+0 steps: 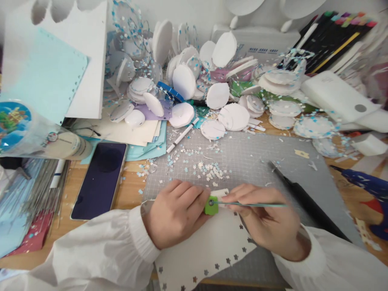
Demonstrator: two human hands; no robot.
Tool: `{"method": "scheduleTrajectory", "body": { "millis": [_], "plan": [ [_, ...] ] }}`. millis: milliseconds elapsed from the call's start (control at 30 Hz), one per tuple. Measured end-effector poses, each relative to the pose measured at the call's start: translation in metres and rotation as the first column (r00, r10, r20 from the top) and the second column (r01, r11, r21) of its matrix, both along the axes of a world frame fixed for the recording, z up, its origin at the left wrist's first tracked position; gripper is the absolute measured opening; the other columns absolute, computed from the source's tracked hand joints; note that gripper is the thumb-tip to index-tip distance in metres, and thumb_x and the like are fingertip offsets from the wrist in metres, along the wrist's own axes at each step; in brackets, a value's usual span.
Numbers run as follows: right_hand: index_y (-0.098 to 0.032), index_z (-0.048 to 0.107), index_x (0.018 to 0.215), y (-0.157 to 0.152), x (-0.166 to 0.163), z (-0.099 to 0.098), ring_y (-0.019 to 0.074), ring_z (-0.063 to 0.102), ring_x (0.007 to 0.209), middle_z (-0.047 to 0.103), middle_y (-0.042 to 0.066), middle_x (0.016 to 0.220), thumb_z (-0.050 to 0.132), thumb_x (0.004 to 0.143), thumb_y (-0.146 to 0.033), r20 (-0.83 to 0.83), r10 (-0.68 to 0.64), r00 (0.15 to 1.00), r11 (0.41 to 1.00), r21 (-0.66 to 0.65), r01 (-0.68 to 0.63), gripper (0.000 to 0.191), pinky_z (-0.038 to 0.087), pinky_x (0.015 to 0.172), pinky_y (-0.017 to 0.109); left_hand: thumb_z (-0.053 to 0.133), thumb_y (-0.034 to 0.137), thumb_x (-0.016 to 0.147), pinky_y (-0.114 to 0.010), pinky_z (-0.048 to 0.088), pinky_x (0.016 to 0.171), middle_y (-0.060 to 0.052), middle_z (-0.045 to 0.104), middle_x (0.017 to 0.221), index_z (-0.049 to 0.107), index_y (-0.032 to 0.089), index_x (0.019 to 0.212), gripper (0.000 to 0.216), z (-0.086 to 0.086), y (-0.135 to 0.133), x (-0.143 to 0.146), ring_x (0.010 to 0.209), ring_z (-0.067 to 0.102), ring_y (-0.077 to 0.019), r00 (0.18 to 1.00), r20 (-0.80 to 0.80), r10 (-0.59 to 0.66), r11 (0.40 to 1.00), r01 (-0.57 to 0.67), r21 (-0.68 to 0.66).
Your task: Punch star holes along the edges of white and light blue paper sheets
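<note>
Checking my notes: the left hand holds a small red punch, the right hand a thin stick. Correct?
No. In the head view the punch is green, not red; the left hand holds it, the right hand a thin stick.

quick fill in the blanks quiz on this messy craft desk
The left hand grips a small ___ plastic punch.
The right hand holds a thin teal stick, its tip touching the ___.
A dark rectangular smartphone lies on the wooden table, ___ of the grey cutting mat.
Missing: green; punch; left.
</note>
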State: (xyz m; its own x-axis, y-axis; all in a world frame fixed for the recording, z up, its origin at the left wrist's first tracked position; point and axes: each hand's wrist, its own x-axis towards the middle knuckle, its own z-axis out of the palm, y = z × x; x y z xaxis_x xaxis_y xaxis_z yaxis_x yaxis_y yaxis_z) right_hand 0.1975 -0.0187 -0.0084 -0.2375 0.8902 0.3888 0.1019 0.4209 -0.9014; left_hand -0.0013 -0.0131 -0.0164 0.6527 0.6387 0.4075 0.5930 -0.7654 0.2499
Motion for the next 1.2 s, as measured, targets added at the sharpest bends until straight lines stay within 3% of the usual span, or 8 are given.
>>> {"method": "scheduleTrajectory", "body": {
  "millis": [233, 467, 633, 767, 967, 1200],
  "plan": [
    [-0.023, 0.053, 0.083, 0.0, -0.003, -0.001, 0.0125, 0.063, 0.06, 0.063, -0.001, 0.07, 0.057, 0.083, -0.012, -0.027, -0.12, 0.992, 0.965, -0.237, 0.111, 0.012, 0.053, 0.05, 0.024, 0.052, 0.029, 0.09, -0.033, 0.047, 0.063, -0.007, 0.066, 0.085, 0.059, 0.01, 0.106, 0.026, 0.0, 0.0, 0.0, 0.073, 0.061, -0.0187, 1.0, 0.002, -0.011, 1.0, 0.011, 0.017],
    [-0.023, 0.05, 0.084, 0.005, 0.005, -0.009, 0.0108, 0.059, 0.055, 0.064, -0.001, 0.075, 0.061, 0.084, -0.019, -0.175, -0.188, 0.966, 0.912, -0.397, 0.106, 0.011, 0.051, 0.051, 0.025, 0.049, 0.029, 0.091, -0.032, 0.048, 0.062, -0.007, 0.066, 0.086, 0.06, 0.011, 0.107, 0.026, 0.001, 0.0, 0.0, 0.073, 0.06, -0.0176, 1.0, -0.027, -0.008, 1.0, 0.009, 0.017],
    [-0.024, 0.051, 0.091, 0.012, 0.011, -0.01, 0.0139, 0.062, 0.064, 0.064, 0.002, 0.084, 0.059, 0.086, -0.021, -0.174, -0.293, 0.94, 0.908, -0.358, 0.217, 0.01, 0.055, 0.058, 0.03, 0.052, 0.029, 0.09, -0.032, 0.049, 0.062, -0.006, 0.066, 0.084, 0.059, 0.011, 0.107, 0.025, 0.001, -0.001, 0.0, 0.072, 0.06, -0.0174, 1.0, -0.016, -0.005, 1.0, 0.005, 0.013],
    [-0.024, 0.051, 0.091, 0.009, 0.007, -0.003, 0.0153, 0.064, 0.065, 0.063, 0.002, 0.082, 0.058, 0.086, -0.019, -0.14, -0.188, 0.972, 0.945, -0.295, 0.14, 0.01, 0.056, 0.055, 0.03, 0.053, 0.028, 0.089, -0.032, 0.048, 0.062, -0.006, 0.067, 0.086, 0.059, 0.011, 0.107, 0.025, 0.001, 0.0, 0.0, 0.072, 0.061, -0.0178, 1.0, -0.008, -0.003, 1.0, 0.003, 0.01],
    [-0.026, 0.053, 0.096, 0.0, 0.004, -0.002, 0.0182, 0.065, 0.075, 0.066, 0.001, 0.08, 0.057, 0.081, -0.008, 0.003, 0.022, 1.0, 0.998, -0.066, -0.022, 0.024, 0.056, 0.064, 0.034, 0.051, 0.029, 0.091, -0.032, 0.047, 0.061, -0.006, 0.067, 0.084, 0.059, 0.011, 0.106, 0.026, 0.0, 0.0, 0.001, 0.072, 0.061, -0.0176, 1.0, -0.003, -0.007, 1.0, 0.007, 0.013],
    [-0.026, 0.053, 0.098, -0.003, 0.002, -0.005, 0.0183, 0.065, 0.074, 0.068, 0.002, 0.084, 0.057, 0.078, -0.002, 0.025, 0.021, 0.999, 0.999, -0.033, -0.02, 0.032, 0.055, 0.063, 0.034, 0.051, 0.029, 0.09, -0.033, 0.047, 0.06, -0.006, 0.068, 0.085, 0.06, 0.01, 0.106, 0.026, 0.001, 0.0, 0.001, 0.071, 0.061, -0.0182, 1.0, 0.005, -0.014, 1.0, 0.014, 0.005]
  ]
}}
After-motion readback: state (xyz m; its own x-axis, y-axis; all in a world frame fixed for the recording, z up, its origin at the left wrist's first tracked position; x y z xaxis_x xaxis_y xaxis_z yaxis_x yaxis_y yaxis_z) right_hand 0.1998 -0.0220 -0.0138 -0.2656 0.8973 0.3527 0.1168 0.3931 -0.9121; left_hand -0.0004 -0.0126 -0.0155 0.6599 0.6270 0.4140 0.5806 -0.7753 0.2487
